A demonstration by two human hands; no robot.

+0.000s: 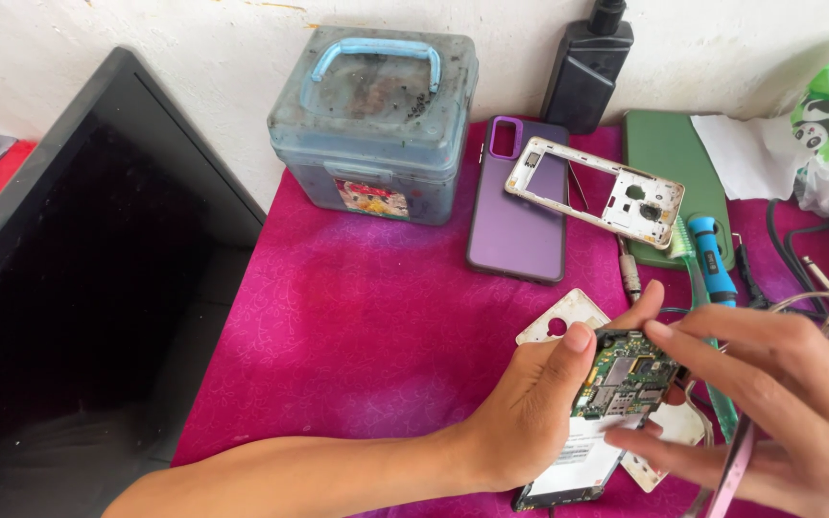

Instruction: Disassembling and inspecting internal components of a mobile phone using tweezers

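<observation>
Over the magenta cloth (357, 317) on the table, low at the right: left hand (539, 403) clamped on an opened phone (587, 451), thumb pressed against the edge of its green circuit board (626, 374), fingers wrapped behind. Right hand (769, 412) close beside, fingers spread apart, index fingertip touching the top right of the board, lower fingers reaching under it; grip on anything not clear. White label area of the phone visible below the board, dark bottom edge near the picture's lower border.

Beneath the hands, flat white plastic pieces (568, 317) with cutouts. Farther back, a purple phone case (518, 201) with a white phone frame (595, 190) lying tilted across it and onto a green case (669, 153). Just right of the frame, a blue-handled tool (712, 259) and a green toothbrush (693, 269). Against the wall, a grimy translucent blue box (376, 125) with a handle and a black bottle (587, 67). Far left, a dark screen (79, 288).
</observation>
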